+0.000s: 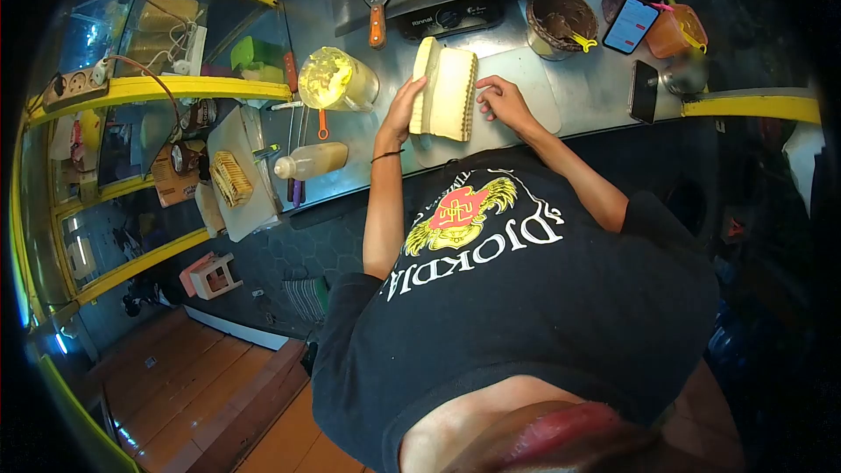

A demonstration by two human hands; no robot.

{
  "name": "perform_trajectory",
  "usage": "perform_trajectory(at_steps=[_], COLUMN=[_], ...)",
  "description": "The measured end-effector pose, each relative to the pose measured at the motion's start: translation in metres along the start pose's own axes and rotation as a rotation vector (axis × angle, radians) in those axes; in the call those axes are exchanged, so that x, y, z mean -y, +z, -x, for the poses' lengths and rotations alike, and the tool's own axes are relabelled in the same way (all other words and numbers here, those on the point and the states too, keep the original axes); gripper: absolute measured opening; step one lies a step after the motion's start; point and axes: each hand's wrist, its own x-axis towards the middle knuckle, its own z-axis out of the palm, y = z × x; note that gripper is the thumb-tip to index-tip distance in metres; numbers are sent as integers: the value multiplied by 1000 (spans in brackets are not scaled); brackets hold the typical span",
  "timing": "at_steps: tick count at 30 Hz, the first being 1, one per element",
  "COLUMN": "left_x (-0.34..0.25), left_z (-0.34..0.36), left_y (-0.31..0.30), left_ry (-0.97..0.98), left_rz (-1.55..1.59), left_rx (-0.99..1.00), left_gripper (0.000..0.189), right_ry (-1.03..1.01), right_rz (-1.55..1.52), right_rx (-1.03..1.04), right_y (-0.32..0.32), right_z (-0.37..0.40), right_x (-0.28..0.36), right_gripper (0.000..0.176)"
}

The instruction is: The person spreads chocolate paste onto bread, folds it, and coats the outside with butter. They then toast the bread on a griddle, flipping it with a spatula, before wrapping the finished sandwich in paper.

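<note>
A pale yellow bread block (454, 95), opened along its left side into a thinner slab and a wider part, is over a white cutting board (530, 92). My left hand (406, 108) holds its left edge, the fingers partly hidden behind the slab. Just off the bread's right edge is my right hand (505, 102), its fingers apart and slightly bent, with nothing in them. A tub of yellow spread (337, 79) stands to the left of the bread, and a squeeze bottle (312, 160) lies below that tub.
Behind the board is a Rinnai stove (448, 19) with a scraper (378, 0) on it. A chocolate tub (561, 24), a lit phone (631, 24), a dark phone (643, 92) and an orange container (676, 31) are on the right. Yellow-framed glass shelves (197, 88) rise on the left.
</note>
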Motion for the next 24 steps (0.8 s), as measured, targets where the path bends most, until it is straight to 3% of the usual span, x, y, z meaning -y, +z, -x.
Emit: perform_trajectory(at_steps=[6,9,11,15,17,18,21,24], left_x=[13,18,23,21,22,24,23,16], left_z=[-3,0,0,4,8,7,14,30], left_y=[-19,-26,-28,-19,-15,-14,-18,-24], left_ry=[10,4,-25,-24,-51,31,134,55], left_rz=[6,108,283,332,130,12,-38,89], left_rx=[-129,-141,-82,-60,-52,-55,-102,-197], left_gripper=[51,51,50,51,53,56,57,56], right_ry=[42,53,129,205,287,321,329,293], right_rz=[88,80,-144,-281,-361,-395,-403,-370], right_rx=[44,-37,-74,-70,-74,-67,54,115], right_y=[-8,-3,0,7,11,12,12,21], right_z=[-6,-12,-14,-18,-20,-22,-23,-12], right_x=[6,-4,-3,0,1,3,14,29], right_gripper=[31,32,35,39,42,43,45,46])
